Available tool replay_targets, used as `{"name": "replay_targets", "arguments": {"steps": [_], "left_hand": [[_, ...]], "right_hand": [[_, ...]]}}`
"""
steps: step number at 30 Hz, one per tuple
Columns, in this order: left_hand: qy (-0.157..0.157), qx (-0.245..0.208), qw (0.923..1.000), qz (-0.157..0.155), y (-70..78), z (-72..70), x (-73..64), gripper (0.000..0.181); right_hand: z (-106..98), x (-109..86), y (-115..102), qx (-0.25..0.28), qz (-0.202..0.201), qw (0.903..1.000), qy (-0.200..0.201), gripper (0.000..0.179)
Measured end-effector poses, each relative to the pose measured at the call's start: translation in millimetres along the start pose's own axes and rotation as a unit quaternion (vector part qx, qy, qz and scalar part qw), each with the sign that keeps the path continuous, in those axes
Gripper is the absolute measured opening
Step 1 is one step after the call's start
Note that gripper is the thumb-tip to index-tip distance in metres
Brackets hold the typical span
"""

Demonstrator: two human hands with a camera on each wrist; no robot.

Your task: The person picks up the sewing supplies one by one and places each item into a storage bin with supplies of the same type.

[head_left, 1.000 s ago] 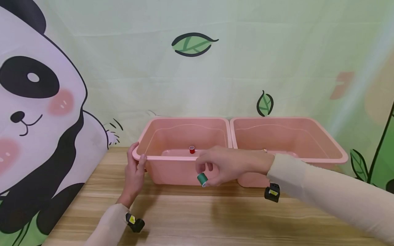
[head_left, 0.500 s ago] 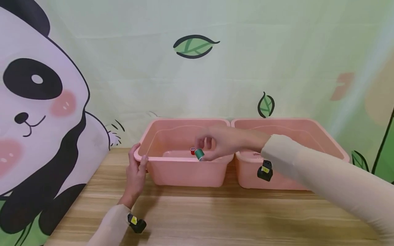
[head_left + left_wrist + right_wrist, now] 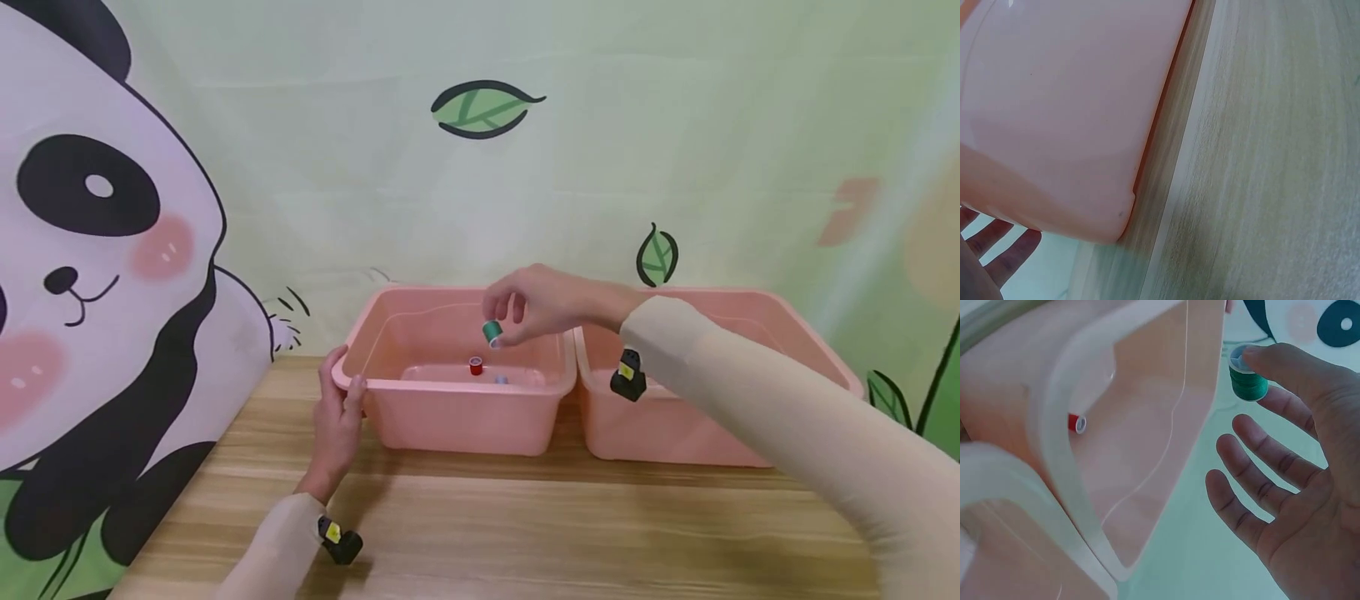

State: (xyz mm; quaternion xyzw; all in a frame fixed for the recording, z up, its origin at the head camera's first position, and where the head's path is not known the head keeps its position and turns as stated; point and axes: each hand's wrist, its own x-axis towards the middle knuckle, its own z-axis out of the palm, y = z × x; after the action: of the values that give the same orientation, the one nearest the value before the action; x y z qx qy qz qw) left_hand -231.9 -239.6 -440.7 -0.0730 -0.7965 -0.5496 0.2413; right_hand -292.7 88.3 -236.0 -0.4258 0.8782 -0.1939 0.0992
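Observation:
My right hand (image 3: 546,304) pinches a spool of green thread (image 3: 492,333) between thumb and index finger, above the left pink bin (image 3: 461,417). In the right wrist view the other fingers spread apart, and the green spool's pale end faces the thumb. A red spool (image 3: 476,367) lies on the left bin's floor, with a small light blue item (image 3: 501,380) nearer the front wall, partly hidden by the rim. My left hand (image 3: 339,417) holds that bin's front left corner, thumb at the front rim and fingers along the outer side.
A second pink bin (image 3: 675,433) stands right beside the first, its inside partly covered by my right forearm. Both bins rest on a wood-grain table (image 3: 510,525). A cloth backdrop (image 3: 337,167) with a panda and leaves hangs behind.
My right hand has risen with the green spool from in front of the left bin to above its opening. The light blue item has come into sight. My left hand stays at the corner.

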Motion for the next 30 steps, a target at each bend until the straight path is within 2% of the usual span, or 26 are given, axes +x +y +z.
{"name": "replay_targets", "arguments": {"steps": [6,7,10,13,14,24,30], "left_hand": [[-0.003,-0.002,1.0000,-0.001,0.6,-0.5,0.2,0.055],[-0.005,-0.004,1.0000,-0.003,5.8,-1.2,-0.8,0.055],[-0.006,-0.010,0.9999,-0.001,5.9,-1.3,-0.5,0.055],[-0.005,-0.011,0.9999,0.000,5.7,-1.3,-0.4,0.055],[-0.003,-0.010,0.9999,0.004,0.2,-0.8,0.5,0.055],[-0.001,-0.010,0.9999,0.006,-0.4,-0.7,-0.1,0.054],[0.000,-0.013,0.9999,0.011,-1.7,-0.5,0.8,0.054]], "right_hand": [[-5.5,10.7,11.9,-0.004,0.028,0.9996,0.005,0.026],[-6.2,11.9,13.0,-0.004,0.033,0.9994,0.008,0.025],[-7.7,16.4,16.7,0.000,0.046,0.9989,0.012,0.025],[-8.6,21.7,19.6,0.006,0.055,0.9984,0.011,0.025],[-8.9,23.8,20.3,0.007,0.058,0.9982,0.011,0.025],[-6.1,38.6,31.9,0.005,0.094,0.9955,0.007,0.027],[-2.9,44.9,37.0,0.006,0.101,0.9947,0.019,0.025]]}}
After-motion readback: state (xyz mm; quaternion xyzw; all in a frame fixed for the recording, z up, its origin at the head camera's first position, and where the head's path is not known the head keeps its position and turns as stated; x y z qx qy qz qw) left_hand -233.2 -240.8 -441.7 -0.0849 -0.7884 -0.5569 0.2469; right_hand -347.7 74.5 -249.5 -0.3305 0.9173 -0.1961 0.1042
